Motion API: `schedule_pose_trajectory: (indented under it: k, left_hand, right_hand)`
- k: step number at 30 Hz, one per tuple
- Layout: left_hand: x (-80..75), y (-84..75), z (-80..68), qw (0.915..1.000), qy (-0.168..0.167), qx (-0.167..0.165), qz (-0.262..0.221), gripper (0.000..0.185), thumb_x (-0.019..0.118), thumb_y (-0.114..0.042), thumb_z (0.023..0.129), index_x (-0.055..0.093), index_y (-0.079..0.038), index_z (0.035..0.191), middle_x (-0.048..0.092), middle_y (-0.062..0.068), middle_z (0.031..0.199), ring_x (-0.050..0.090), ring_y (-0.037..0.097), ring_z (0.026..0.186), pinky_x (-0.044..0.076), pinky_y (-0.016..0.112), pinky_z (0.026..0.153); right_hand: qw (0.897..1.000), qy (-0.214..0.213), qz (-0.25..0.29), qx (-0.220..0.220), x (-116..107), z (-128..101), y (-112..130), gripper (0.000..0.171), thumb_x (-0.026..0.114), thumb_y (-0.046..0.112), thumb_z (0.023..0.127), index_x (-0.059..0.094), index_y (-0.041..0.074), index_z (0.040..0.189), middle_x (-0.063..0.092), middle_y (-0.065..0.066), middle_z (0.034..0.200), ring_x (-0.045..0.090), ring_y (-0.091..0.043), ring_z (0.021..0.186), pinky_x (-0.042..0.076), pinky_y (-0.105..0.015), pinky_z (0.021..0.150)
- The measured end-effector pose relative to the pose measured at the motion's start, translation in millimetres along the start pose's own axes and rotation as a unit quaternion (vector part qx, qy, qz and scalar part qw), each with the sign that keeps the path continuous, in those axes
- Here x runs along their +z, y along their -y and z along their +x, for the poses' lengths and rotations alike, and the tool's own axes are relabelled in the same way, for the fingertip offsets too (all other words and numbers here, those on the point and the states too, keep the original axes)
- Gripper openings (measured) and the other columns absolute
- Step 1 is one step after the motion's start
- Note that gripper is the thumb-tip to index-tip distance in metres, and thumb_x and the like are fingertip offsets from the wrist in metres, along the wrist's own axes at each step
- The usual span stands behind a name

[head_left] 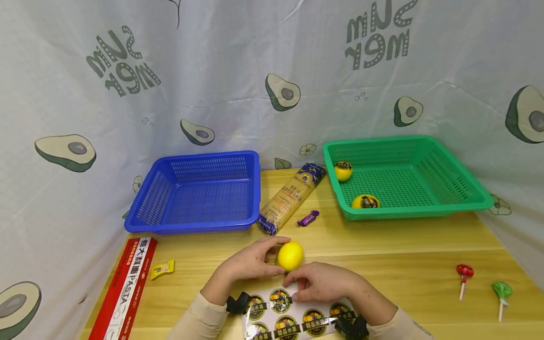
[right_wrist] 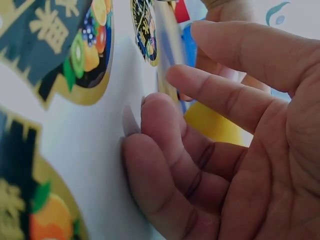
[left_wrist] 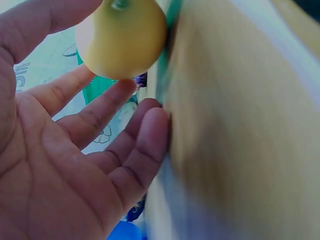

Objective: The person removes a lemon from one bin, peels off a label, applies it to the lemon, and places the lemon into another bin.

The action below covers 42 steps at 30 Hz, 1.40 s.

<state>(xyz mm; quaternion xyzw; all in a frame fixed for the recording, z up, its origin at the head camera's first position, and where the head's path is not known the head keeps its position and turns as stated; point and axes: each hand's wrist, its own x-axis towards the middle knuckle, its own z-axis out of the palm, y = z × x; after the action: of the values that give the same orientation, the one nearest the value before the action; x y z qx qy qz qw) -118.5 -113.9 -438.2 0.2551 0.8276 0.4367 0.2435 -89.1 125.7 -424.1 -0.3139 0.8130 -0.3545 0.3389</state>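
My left hand (head_left: 255,259) holds a plain yellow lemon (head_left: 291,256) between thumb and fingers, just above the sticker sheet's far edge. The left wrist view shows the greenish end of the lemon (left_wrist: 125,37), with the lower fingers loosely bent beneath it. My right hand (head_left: 320,282) is over the sheet of round black-and-gold fruit stickers (head_left: 286,326). In the right wrist view, its lower fingers (right_wrist: 155,170) curl at the white backing while the upper ones stay apart, with nothing visible between them.
A blue basket (head_left: 191,227) stands back left. The green basket (head_left: 412,211) at back right holds two stickered lemons (head_left: 343,171). Between them lie a spaghetti pack (head_left: 293,196) and a purple candy (head_left: 308,218). A pasta box (head_left: 125,288) and yellow candy (head_left: 162,269) lie left, two lollipops (head_left: 464,271) right.
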Motion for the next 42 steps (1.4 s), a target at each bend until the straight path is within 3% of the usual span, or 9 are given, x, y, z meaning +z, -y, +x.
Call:
schedule_pose_trajectory:
  k: [6,10,16,18,22,26,32,42]
  left_hand:
    - [-2.0,-3.1,-7.4,0.9997,-0.017,-0.013,0.006,0.077,0.077,-0.032,0.091,0.039,-0.017,0.156,0.049,0.009,0.153,0.06,0.028,0.125,0.053,0.035,0.097]
    - [-1.2,-1.6,-16.8,0.9979,-0.057,-0.03,-0.002,0.089,0.08,-0.035,0.089,0.03,-0.016,0.16,0.046,0.012,0.152,0.06,0.027,0.119,0.055,0.036,0.092]
    - [-1.2,4.9,-35.2,0.9939,-0.101,-0.042,0.019,0.076,0.08,-0.038,0.088,0.044,-0.011,0.149,0.056,0.01,0.119,0.056,0.016,0.095,0.052,0.028,0.08]
    - [-2.1,4.5,-42.6,0.9946,-0.088,-0.041,0.036,0.063,0.079,-0.036,0.089,0.053,-0.01,0.14,0.06,0.005,0.104,0.055,0.011,0.083,0.049,0.024,0.073]
    - [2.8,-1.6,-55.9,0.9975,-0.021,-0.043,0.051,0.036,0.082,-0.026,0.086,0.067,-0.013,0.116,0.059,-0.007,0.077,0.05,0.002,0.062,0.043,0.019,0.058]
    - [15.1,-12.2,-58.8,0.994,0.023,-0.064,0.087,0.035,0.088,-0.027,0.076,0.07,-0.021,0.106,0.054,-0.016,0.068,0.046,-0.002,0.057,0.04,0.017,0.055]
    - [28.8,-16.8,-52.9,0.985,0.012,-0.069,0.158,0.044,0.093,-0.027,0.07,0.068,-0.024,0.106,0.054,-0.016,0.072,0.046,-0.002,0.063,0.041,0.016,0.062]
    - [28.4,-10.9,-49.6,0.9788,-0.012,-0.058,0.196,0.044,0.093,-0.03,0.07,0.067,-0.026,0.105,0.055,-0.017,0.085,0.05,-0.003,0.075,0.044,0.018,0.072]
  right_hand:
    - [1.0,-0.006,-0.019,0.009,2.4,-2.1,4.1,0.025,0.076,0.026,0.092,0.072,0.02,0.116,0.057,0.013,0.077,0.049,0.001,0.065,0.044,-0.019,0.061]
    - [1.0,-0.006,-0.029,0.012,5.2,-3.8,6.9,0.028,0.076,0.025,0.091,0.072,0.019,0.118,0.057,0.014,0.076,0.049,0.001,0.064,0.044,-0.019,0.059]
    - [0.999,-0.011,-0.052,0.011,9.0,-5.8,7.7,0.033,0.075,0.026,0.091,0.071,0.016,0.123,0.055,0.014,0.073,0.047,0.002,0.062,0.043,-0.019,0.058]
    - [0.998,-0.015,-0.062,0.01,10.0,-6.6,7.5,0.033,0.075,0.027,0.092,0.071,0.016,0.123,0.054,0.014,0.072,0.046,0.002,0.061,0.042,-0.019,0.058]
    - [0.996,-0.026,-0.079,0.01,11.3,-9.1,6.9,0.033,0.075,0.028,0.092,0.071,0.016,0.123,0.054,0.014,0.071,0.046,0.002,0.061,0.042,-0.019,0.058]
    - [0.995,-0.035,-0.093,0.006,10.6,-11.9,6.1,0.034,0.075,0.028,0.092,0.071,0.017,0.124,0.053,0.015,0.072,0.046,0.003,0.061,0.042,-0.019,0.059]
    - [0.993,-0.038,-0.114,-0.01,9.7,-12.1,5.6,0.034,0.074,0.028,0.092,0.071,0.018,0.124,0.05,0.016,0.071,0.043,0.003,0.061,0.04,-0.018,0.059]
    - [0.991,-0.061,-0.113,-0.02,18.3,-2.7,6.4,0.034,0.073,0.026,0.093,0.069,0.018,0.126,0.048,0.019,0.067,0.042,0.005,0.059,0.04,-0.016,0.057]
